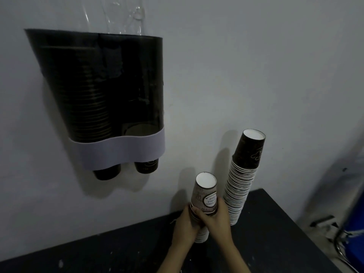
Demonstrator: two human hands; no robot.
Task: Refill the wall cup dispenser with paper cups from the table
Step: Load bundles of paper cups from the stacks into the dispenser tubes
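Note:
A dark two-column cup dispenser [102, 91] with a pale band at its base hangs on the wall. Its left column is packed with cups; the right column looks almost hollow, one cup [146, 166] poking out below. On the black table [266, 233] a short stack of upside-down paper cups [205, 194] is gripped by both hands. My left hand [184, 225] wraps its left side. My right hand [215, 217] wraps the front, fingers curled round the top cups. A tall leaning stack [242, 182] stands just right of it.
The grey wall runs behind the table. Clear plastic wrap [126, 14] hangs above the dispenser. Off the table's right edge sit a blue object [356, 223] and metal tubing [338, 243]. The tall stack tilts toward the wall, close to my right hand.

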